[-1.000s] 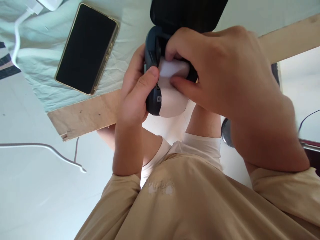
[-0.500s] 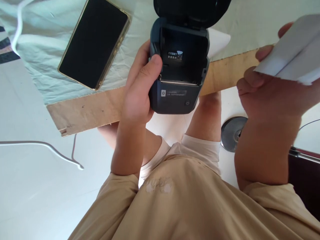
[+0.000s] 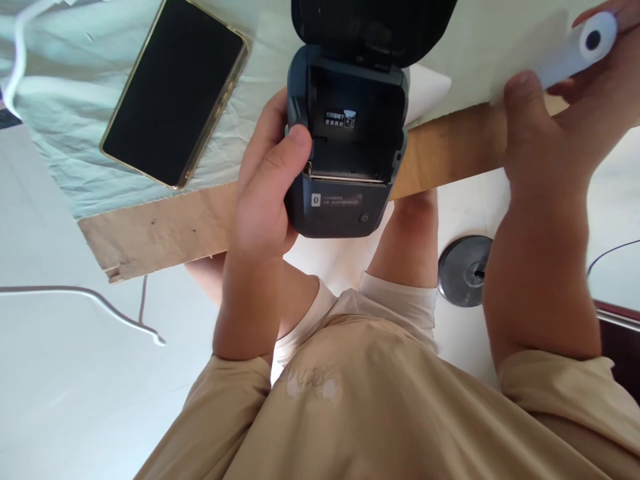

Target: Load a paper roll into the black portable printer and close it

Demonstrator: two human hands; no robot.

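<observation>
Since a moment ago, our right hand had moved farther out over the table, and the white roll had turned so that a round end with a dark hole showed.

Nearest us were our tan shirt and pale shorts. Beyond them, our left hand was closed around the printer's left side, thumb on the rim, other fingers mostly out of sight behind. Our right hand was half curled, with thumb and fingers about the roll; we could not tell how tight the hold was.

What mattered most was that the roll lay right of the printer and well apart from it, by our right hand and far from our left. Its long axis slanted from near left to far right, the holed end pointing away from the printer. Facing us was the printer's open bay, its lid tipped back beyond it.

Our wooden edge, the board, ran beneath both wrists' reach. Past it, cloth spread between printer and roll, with white paper just beside the printer. To its left we saw the phone, apart from our left hand.
</observation>
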